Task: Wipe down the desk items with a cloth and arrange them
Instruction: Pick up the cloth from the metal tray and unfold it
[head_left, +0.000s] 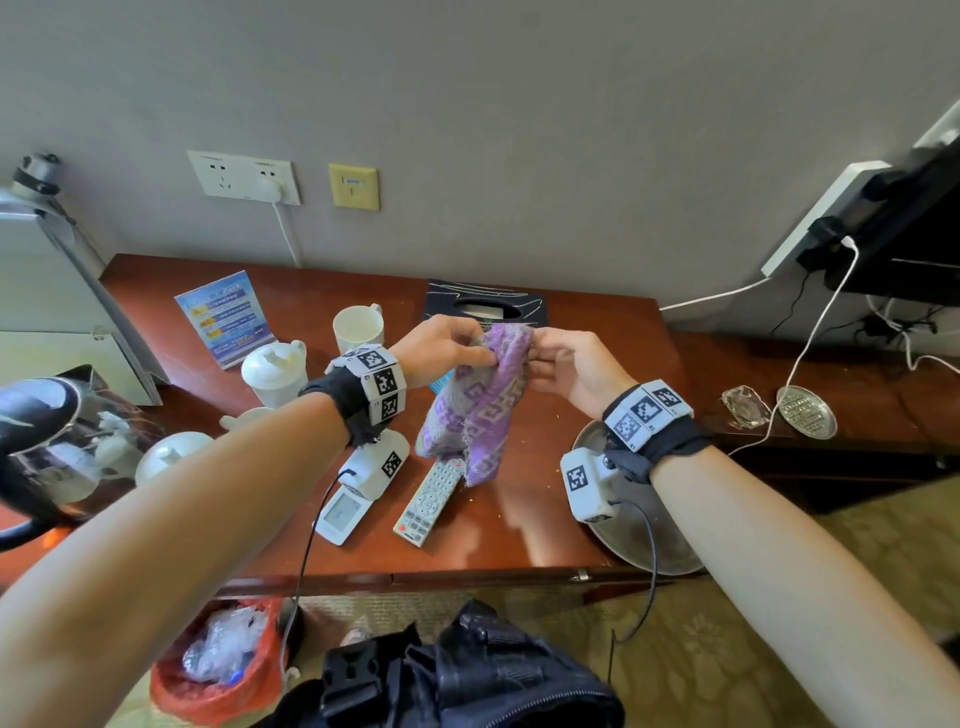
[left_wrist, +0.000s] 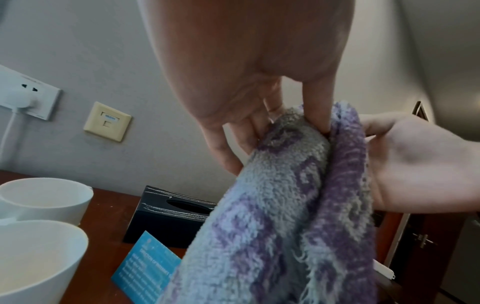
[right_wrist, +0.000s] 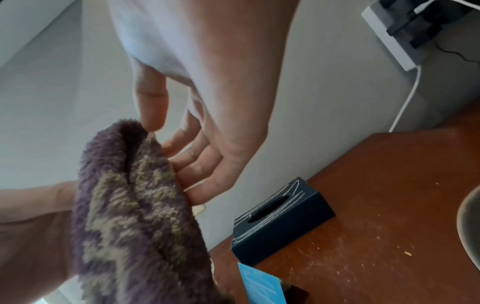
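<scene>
A purple and grey patterned cloth (head_left: 480, 402) hangs folded above the middle of the brown desk (head_left: 519, 519). My left hand (head_left: 452, 345) pinches its top edge from the left, and my right hand (head_left: 558, 358) pinches it from the right. In the left wrist view the cloth (left_wrist: 272, 205) droops from my fingertips (left_wrist: 315, 115). The right wrist view shows my thumb (right_wrist: 153, 111) on the cloth (right_wrist: 130, 205). Under the cloth lie a white remote (head_left: 428, 501) and a white remote with a screen (head_left: 340, 514). A black tissue box (head_left: 483, 304) stands behind the hands.
White mugs (head_left: 358, 327), a lidded white pot (head_left: 272, 369) and a blue card stand (head_left: 223, 317) stand at the left. A glass kettle (head_left: 47, 447) is at far left. A round metal tray (head_left: 649, 530) overhangs the front right edge. Crumbs dot the desk.
</scene>
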